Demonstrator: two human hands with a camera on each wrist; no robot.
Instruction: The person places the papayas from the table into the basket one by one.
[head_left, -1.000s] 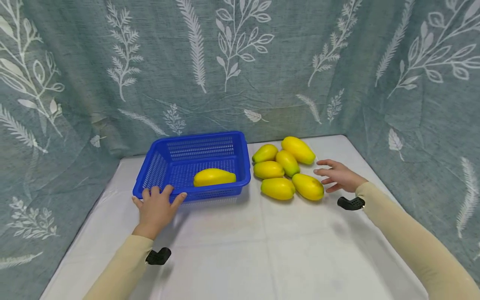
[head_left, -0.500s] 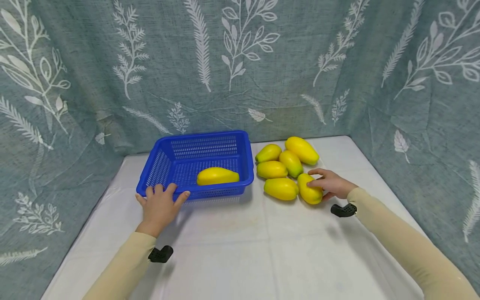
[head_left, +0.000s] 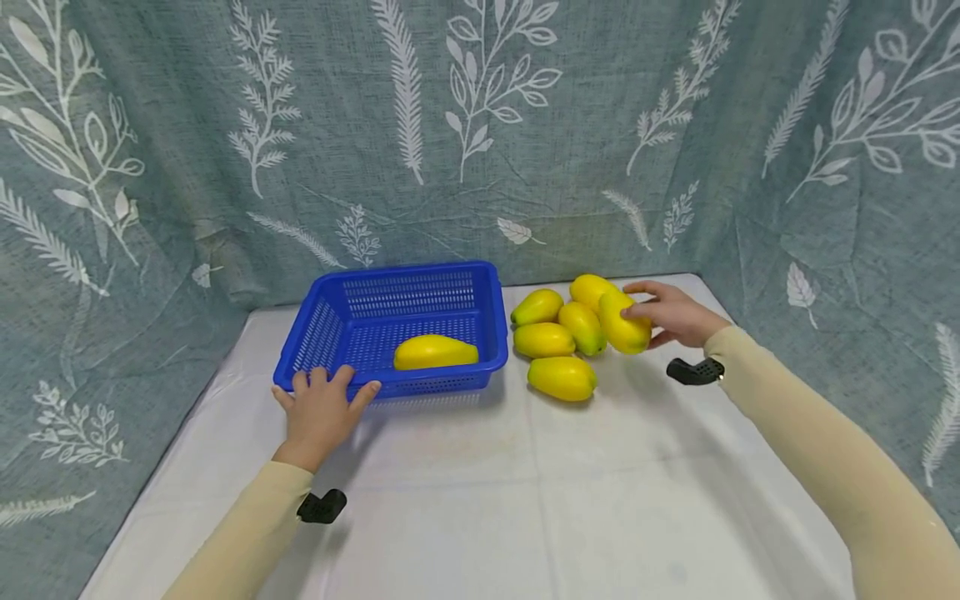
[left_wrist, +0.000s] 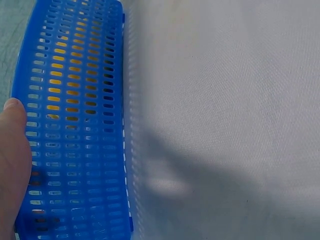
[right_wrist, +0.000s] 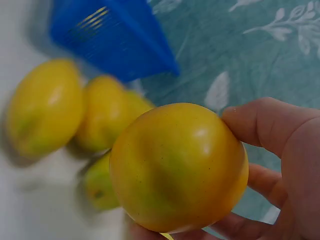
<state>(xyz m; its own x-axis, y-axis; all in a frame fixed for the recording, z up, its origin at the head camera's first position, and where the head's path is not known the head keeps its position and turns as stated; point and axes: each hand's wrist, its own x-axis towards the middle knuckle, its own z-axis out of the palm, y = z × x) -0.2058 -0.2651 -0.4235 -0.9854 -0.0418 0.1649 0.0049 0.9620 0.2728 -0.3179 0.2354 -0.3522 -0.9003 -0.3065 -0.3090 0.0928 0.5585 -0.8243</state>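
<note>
Right hand point(head_left: 678, 317) holding a yellow fruit point(head_left: 621, 325) above the tabletop point(head_left: 480, 517)
Only the right wrist view shows its small dark specks; the left hand point(head_left: 318, 417) grips the blue basket point(head_left: 442, 383) by its near rim.

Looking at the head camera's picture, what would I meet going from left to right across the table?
Left hand → yellow fruit inside the blue basket → nearest loose fruit → held fruit → right hand.
</note>
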